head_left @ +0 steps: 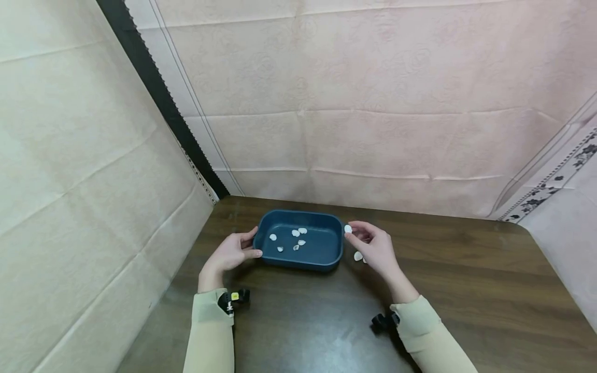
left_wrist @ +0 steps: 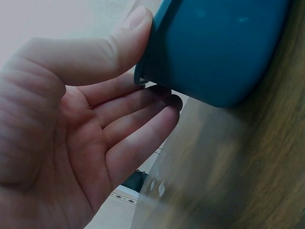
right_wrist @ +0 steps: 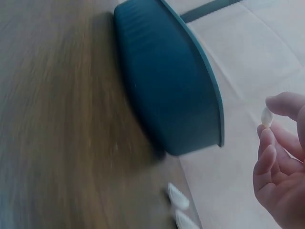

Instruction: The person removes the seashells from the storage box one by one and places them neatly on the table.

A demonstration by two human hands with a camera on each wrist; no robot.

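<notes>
A dark blue rectangular tray (head_left: 298,267) stands on the table, several small white shell-like pieces (head_left: 296,233) scattered on its floor. At the tray's left end, my left hand (head_left: 233,251) holds the rim, thumb at the near corner and fingers toward the far one. The left wrist view shows the thumb (left_wrist: 128,43) against the rim. My right hand (head_left: 375,247) is beside the tray's right end, pinching one white shell-like piece (right_wrist: 267,117) between thumb and fingertips, at about rim height. Below that hand, more of these pieces (head_left: 357,256) lie on the table, partly hidden by it.
The brown wooden table (head_left: 466,290) ends at a back edge against a pale hanging cloth (head_left: 373,145). Another cloth (head_left: 93,207) hangs along the left side. Black wrist cameras sit on both sleeves (head_left: 212,321).
</notes>
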